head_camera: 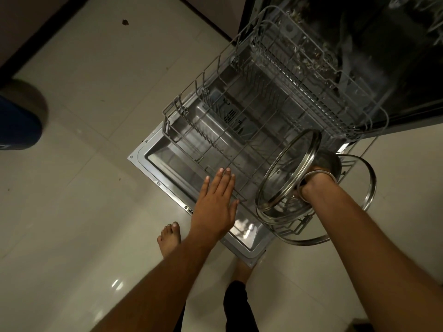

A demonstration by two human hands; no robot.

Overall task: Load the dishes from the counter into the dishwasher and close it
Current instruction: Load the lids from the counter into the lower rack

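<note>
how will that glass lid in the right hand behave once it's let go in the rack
The glass lid stands tilted on edge, gripped by the right hand, so it could well tip flat unless the rack wires catch it. Its round metal rim suggests it may roll. The clear pane looks rigid but breakable, so it is best set down gently.

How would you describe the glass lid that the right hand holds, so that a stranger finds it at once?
Start at the open dishwasher door and its pulled-out wire rack. At the rack's near right corner, the right hand holds a round glass lid with a metal rim, tilted on edge. Unlike the larger lid behind it, it is gripped.
</note>
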